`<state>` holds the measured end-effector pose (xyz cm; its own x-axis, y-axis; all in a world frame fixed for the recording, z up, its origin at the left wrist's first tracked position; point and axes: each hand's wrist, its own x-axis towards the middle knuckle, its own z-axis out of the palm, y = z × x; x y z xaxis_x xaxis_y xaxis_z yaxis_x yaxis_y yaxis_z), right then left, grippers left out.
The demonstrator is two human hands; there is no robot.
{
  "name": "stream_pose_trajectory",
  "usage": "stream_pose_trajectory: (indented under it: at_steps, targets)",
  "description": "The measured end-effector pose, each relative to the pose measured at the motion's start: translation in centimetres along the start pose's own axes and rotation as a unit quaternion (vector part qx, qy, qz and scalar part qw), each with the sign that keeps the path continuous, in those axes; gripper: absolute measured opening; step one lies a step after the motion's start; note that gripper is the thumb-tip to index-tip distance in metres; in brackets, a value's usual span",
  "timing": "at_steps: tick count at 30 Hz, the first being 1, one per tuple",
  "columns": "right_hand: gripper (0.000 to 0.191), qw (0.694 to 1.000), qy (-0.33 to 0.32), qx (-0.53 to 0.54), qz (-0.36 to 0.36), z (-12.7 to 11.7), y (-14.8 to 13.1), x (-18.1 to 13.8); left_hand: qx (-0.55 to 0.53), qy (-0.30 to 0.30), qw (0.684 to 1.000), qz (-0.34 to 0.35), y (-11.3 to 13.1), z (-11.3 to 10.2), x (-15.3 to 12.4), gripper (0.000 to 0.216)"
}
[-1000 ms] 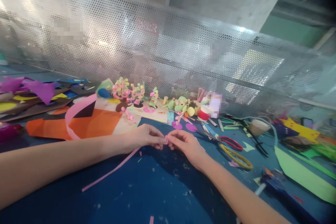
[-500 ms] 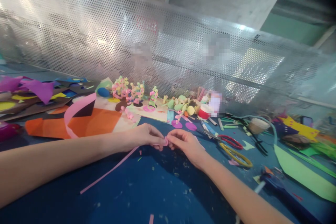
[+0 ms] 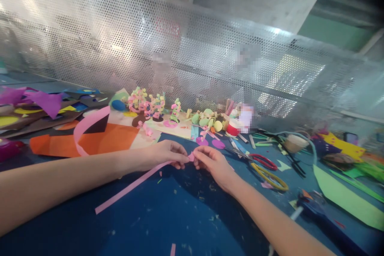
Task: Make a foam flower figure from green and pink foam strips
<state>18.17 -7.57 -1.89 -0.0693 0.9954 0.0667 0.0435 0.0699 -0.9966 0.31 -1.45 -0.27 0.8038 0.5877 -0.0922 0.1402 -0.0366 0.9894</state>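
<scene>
Between my two hands is a pink paper strip (image 3: 132, 186). My left hand (image 3: 163, 155) pinches it near its folded end, and the long tail slants down to the left over the blue table. With thumb and fingers closed, my right hand (image 3: 211, 162) grips the small folded tip (image 3: 191, 157) of the strip. The exact shape of the fold is partly covered by my fingertips. Just beyond my hands lie purple paper discs (image 3: 218, 144), one with a small pink paper curl standing on it.
Right of my hands lie scissors with red and yellow handles (image 3: 270, 176). Nearer is a blue glue gun (image 3: 327, 222), beside a light green sheet (image 3: 348, 196). Orange paper (image 3: 111, 140) and a pink curved strip (image 3: 81, 128) lie left. Curled-paper figures (image 3: 156, 106) stand before a perforated metal screen (image 3: 120, 36).
The strip's tail has swung slightly up and turned its flat face more toward me. My hands have parted a little, showing more of the folded pink tip between them.
</scene>
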Motion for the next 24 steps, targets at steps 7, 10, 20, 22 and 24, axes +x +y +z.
stream_pose_trajectory:
  at_steps: [7,10,20,22,24]
  targets:
    - [0.019,1.000,0.002,-0.007,0.009,0.07,-0.19,-0.21,0.013,0.004,1.000,0.004,-0.12,0.02,0.04,0.016]
    - [0.019,1.000,0.001,-0.011,0.006,0.09,-0.25,-0.22,0.009,0.005,1.000,0.000,-0.05,0.03,0.00,0.016]
    - [0.019,0.999,0.003,-0.035,0.000,0.14,-0.25,-0.17,0.008,0.014,1.000,0.006,-0.29,-0.07,0.25,0.016]
    - [0.019,0.999,0.000,-0.037,-0.007,0.12,-0.18,-0.16,0.011,0.008,1.000,0.009,-0.25,-0.06,0.20,0.017]
    - [0.019,0.999,-0.001,-0.038,-0.010,0.11,-0.16,-0.15,0.015,0.003,1.000,0.015,-0.22,-0.04,0.13,0.021]
